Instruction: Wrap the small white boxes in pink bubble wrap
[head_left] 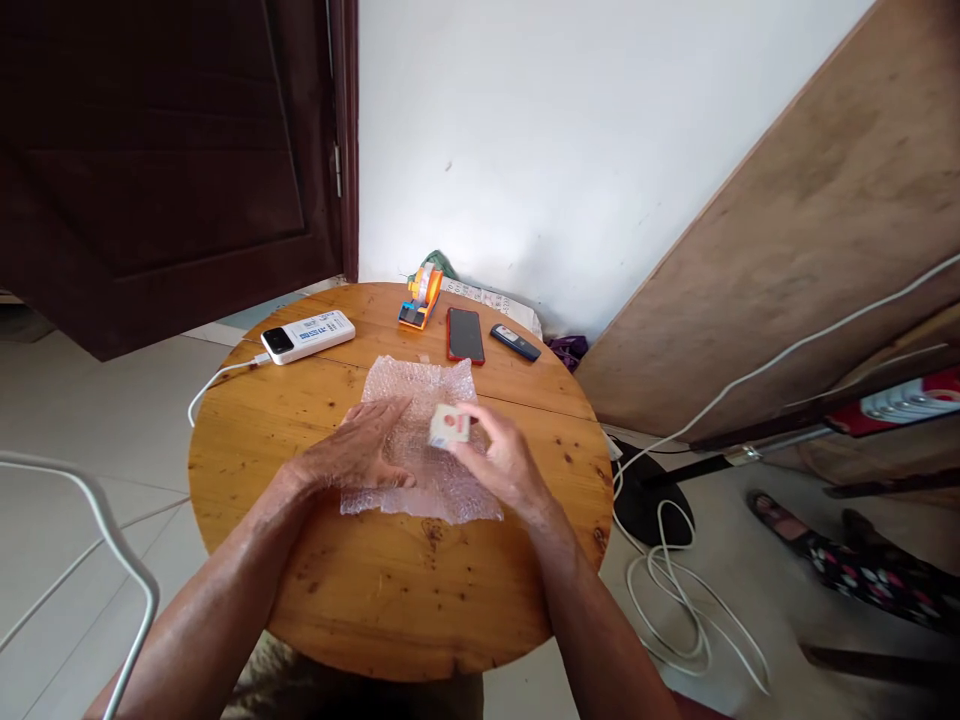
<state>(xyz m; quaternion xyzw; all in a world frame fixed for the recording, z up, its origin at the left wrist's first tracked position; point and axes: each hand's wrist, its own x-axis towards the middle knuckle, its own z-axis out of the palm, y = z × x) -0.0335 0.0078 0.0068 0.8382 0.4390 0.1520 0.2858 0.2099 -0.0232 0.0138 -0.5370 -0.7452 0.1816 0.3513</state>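
Observation:
A sheet of bubble wrap [420, 490] lies spread out on the round wooden table [360, 590]. My left hand [364, 450] rests flat on the left part of the sheet, fingers stretched out and thumb apart. My right hand [504, 460] grips a small whitish box [450, 428] with a red mark on its face, held between thumb and fingers over the middle of the wrap. The box is slightly blurred, and I cannot tell whether it touches the sheet.
Toward the back of the table stand an orange tape dispenser [421, 298], a red-edged phone [465, 335], a dark handheld device [515, 342] and a white power bank [309, 337] with a cable. Cables [675, 610] coil on the floor at right, near a person's feet [780, 515].

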